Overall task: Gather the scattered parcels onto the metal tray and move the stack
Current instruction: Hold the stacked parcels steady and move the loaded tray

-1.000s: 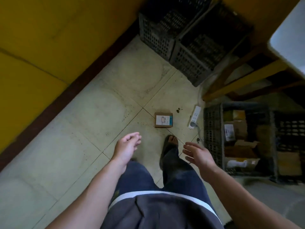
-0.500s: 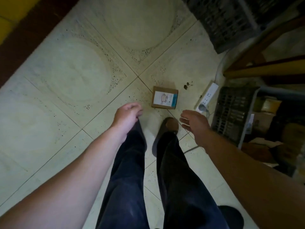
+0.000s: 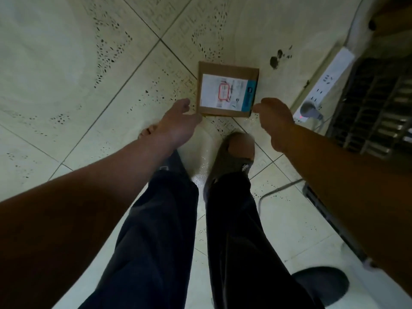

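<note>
On the pale tiled floor [image 3: 66, 74], which has dark joints and small dark speckles, lies one cardboard parcel [image 3: 227, 89]. It lies flat with a white label on its top face, and it rests in the far middle of the scene, just beyond the person's feet. One white power strip [image 3: 325, 83] lies to the right of the parcel, with one grey plug [image 3: 308, 109] in its near end and a small red light beside it. One dark plastic crate [image 3: 379, 103] with a grid wall stands at the far right edge, just beside the strip.

Two bare hands reach down to the parcel. The left hand [image 3: 178, 124] is at the near left corner of the parcel, its fingers [image 3: 184, 105] loosely spread and holding nothing; I cannot tell if they touch the cardboard. The right hand [image 3: 275, 118] is at the near right corner, its fingers half curled and also holding nothing.

Two legs in dark trousers [image 3: 200, 230] fill the near middle, and one dark sandal [image 3: 229, 157] stands close to the near edge of the parcel. To the left and far side of the parcel the floor is bare; on the right the strip and the crate leave little room.
</note>
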A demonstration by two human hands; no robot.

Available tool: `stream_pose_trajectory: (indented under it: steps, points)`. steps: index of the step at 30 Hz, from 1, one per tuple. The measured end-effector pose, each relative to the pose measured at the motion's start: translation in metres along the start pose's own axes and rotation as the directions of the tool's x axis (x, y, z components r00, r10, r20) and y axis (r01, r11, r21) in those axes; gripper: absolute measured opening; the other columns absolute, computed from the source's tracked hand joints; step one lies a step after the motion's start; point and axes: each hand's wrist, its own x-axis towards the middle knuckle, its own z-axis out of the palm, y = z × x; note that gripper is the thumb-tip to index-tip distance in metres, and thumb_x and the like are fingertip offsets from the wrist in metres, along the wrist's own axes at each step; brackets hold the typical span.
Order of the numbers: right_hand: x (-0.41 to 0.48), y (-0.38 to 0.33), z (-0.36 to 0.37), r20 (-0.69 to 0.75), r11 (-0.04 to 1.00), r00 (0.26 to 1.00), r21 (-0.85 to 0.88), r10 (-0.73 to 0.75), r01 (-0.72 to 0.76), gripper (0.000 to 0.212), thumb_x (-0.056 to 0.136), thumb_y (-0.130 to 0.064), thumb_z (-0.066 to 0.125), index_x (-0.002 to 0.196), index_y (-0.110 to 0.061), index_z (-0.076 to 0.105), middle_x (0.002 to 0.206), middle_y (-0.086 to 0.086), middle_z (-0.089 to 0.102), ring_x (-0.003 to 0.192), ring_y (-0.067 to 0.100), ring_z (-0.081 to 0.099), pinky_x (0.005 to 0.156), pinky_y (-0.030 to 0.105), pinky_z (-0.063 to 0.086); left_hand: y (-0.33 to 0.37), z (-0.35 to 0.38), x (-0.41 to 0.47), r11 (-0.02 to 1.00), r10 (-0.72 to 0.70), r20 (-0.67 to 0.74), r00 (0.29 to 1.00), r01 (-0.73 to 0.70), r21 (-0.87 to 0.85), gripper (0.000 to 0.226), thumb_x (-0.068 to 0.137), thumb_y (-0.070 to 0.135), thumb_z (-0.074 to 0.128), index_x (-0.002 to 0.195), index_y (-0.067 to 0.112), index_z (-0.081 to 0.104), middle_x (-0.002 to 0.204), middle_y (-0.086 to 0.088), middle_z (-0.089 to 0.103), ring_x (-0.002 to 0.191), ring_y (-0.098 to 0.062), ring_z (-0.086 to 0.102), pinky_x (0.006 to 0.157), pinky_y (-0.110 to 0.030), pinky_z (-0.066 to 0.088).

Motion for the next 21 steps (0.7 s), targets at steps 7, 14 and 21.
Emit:
stream_pose_trajectory:
  steps: [7, 14, 21]
  points:
    - [0.019, 0.016, 0.019, 0.025, 0.983, 0.999, 0.181, -0.021, 0.016, 0.042, 0.091, -0.014, 0.052, 0.133, -0.012, 0.053, 0.122, 0.003, 0.056, 0.112, 0.019, 0.052, 0.1, 0.034, 0.044, -0.004, 0.016, 0.04, 1.0, 0.001, -0.006, 1.0, -0.001, 0.017, 0.074, 0.089, 0.035, 0.065, 0.152, 0.021, 0.03, 0.154, 0.0, 0.037, 0.137, -0.019, 0.039, 0.113, -0.037, 0.033]
    - [0.018, 0.012, 0.016, 0.029, 0.964, 0.997, 0.26, -0.074, 0.064, 0.022, 0.088, -0.01, 0.052, 0.1, -0.024, 0.063, 0.107, -0.001, 0.064, 0.104, 0.018, 0.061, 0.097, 0.041, 0.051, 0.006, 0.013, 0.039, 0.996, 0.052, 0.038, 0.998, -0.048, -0.079, 0.037, 0.09, 0.019, 0.063, 0.127, 0.027, 0.062, 0.116, 0.011, 0.066, 0.093, 0.0, 0.059, 0.067, -0.014, 0.042]
    - [-0.045, -0.008, -0.001, 0.019, 0.94, 0.996, 0.335, -0.084, 0.073, 0.03, 0.086, -0.008, 0.052, 0.079, -0.036, 0.063, 0.092, -0.012, 0.067, 0.097, 0.015, 0.063, 0.094, 0.041, 0.052, 0.019, -0.015, -0.019, 0.976, 0.083, 0.0, 0.997, -0.081, -0.204, 0.036, 0.091, 0.013, 0.06, 0.12, 0.034, 0.063, 0.112, 0.015, 0.068, 0.096, -0.001, 0.06, 0.074, -0.017, 0.044]
